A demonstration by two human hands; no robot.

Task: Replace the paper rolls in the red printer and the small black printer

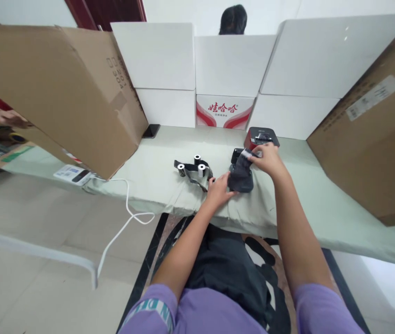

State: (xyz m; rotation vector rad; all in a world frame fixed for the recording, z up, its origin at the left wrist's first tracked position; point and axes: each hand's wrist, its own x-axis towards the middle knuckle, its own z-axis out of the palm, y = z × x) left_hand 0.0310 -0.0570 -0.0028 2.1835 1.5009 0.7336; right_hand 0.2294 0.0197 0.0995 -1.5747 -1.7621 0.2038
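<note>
A small black device, which looks like a portable receipt printer, lies near the table's front edge. My left hand grips its near left corner, with thumb and forefinger apart around it. Above the device, my right hand pinches the pale end of a dark paper strip, which hangs down over the device and hides much of it. Just left of my left hand stand three small paper rolls with white ends, and a loose dark strip winds around them.
Behind my right hand sits a red and black box. A phone lies at the back left. White boxes wall off the back, and cardboard boxes flank the sides. A white cable runs from a power strip.
</note>
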